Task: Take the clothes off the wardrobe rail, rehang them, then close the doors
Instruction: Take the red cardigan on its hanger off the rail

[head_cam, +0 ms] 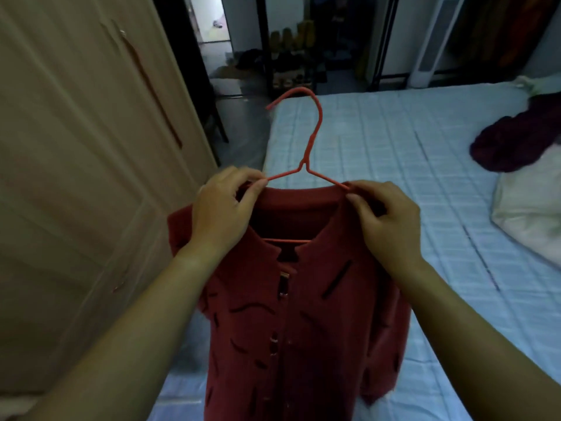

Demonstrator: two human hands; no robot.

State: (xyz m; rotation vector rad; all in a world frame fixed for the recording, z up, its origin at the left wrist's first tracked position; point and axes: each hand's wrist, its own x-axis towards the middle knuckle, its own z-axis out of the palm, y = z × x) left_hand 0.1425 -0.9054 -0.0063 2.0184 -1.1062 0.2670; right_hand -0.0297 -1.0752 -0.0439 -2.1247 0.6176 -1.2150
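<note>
A red cardigan [303, 323] with dark dash marks and a buttoned front hangs on an orange-red wire hanger [312, 135], held up over the bed edge. My left hand [223, 211] pinches the cardigan's left shoulder together with the hanger arm. My right hand [385, 217] pinches the right shoulder at the other hanger arm. The hanger's hook points up and away from me. The beige wardrobe door [85, 147] with a long handle stands on my left; the rail is not in view.
A bed with a light blue quilted cover [394, 153] fills the right side. On it lie a dark maroon garment [513, 141] and a cream garment [528, 214]. A dark doorway, a shoe rack [291, 65] and a white tower fan [434, 41] stand beyond.
</note>
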